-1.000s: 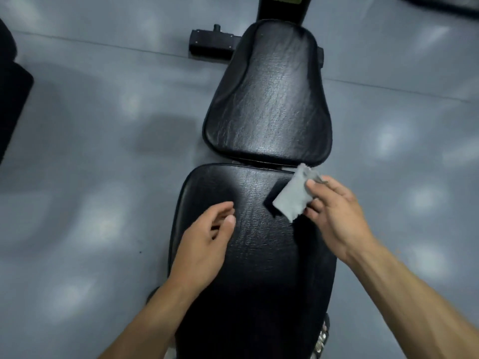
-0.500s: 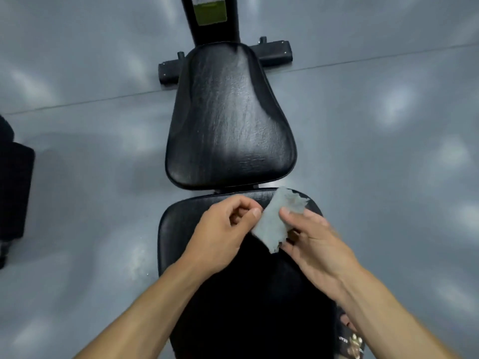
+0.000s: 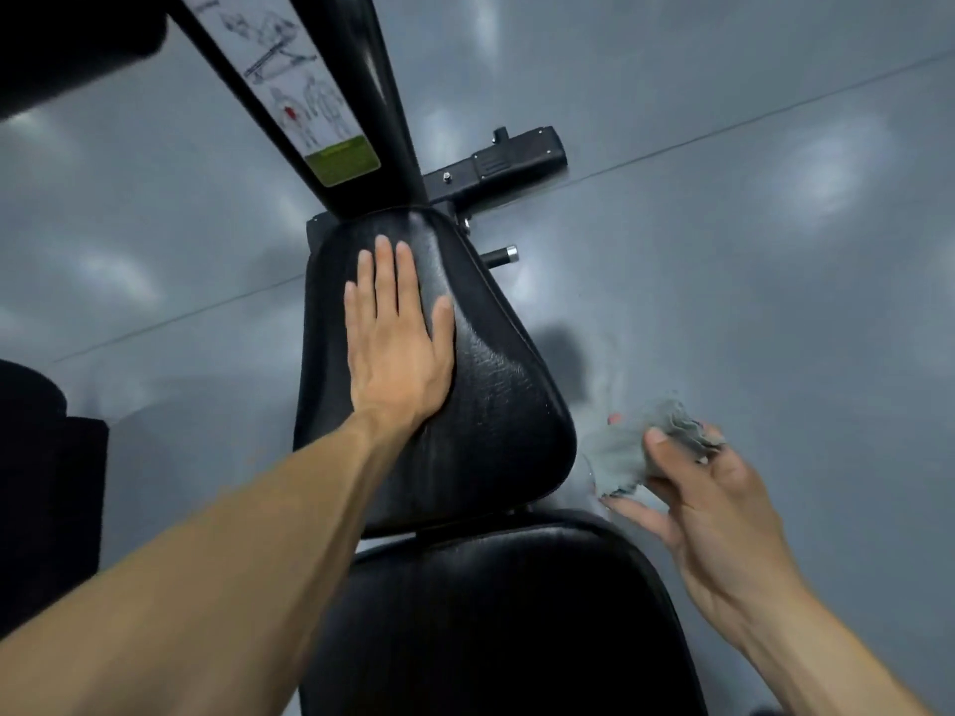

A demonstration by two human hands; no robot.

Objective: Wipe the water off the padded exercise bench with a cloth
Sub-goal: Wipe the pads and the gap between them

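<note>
The left hand (image 3: 395,343) lies on the far pad (image 3: 486,385); the cloth (image 3: 628,452) is right of it.

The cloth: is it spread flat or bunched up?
Bunched up: the cloth is crumpled in the right hand, beside the bench, not on it.

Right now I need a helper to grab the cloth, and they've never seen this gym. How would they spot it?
Find the black padded bench on the grey floor. Just off the right edge of its upper pad, the person's right hand holds a crumpled grey cloth in the air. It is the only soft, rumpled thing there; everything nearby is smooth black padding or metal.
</note>
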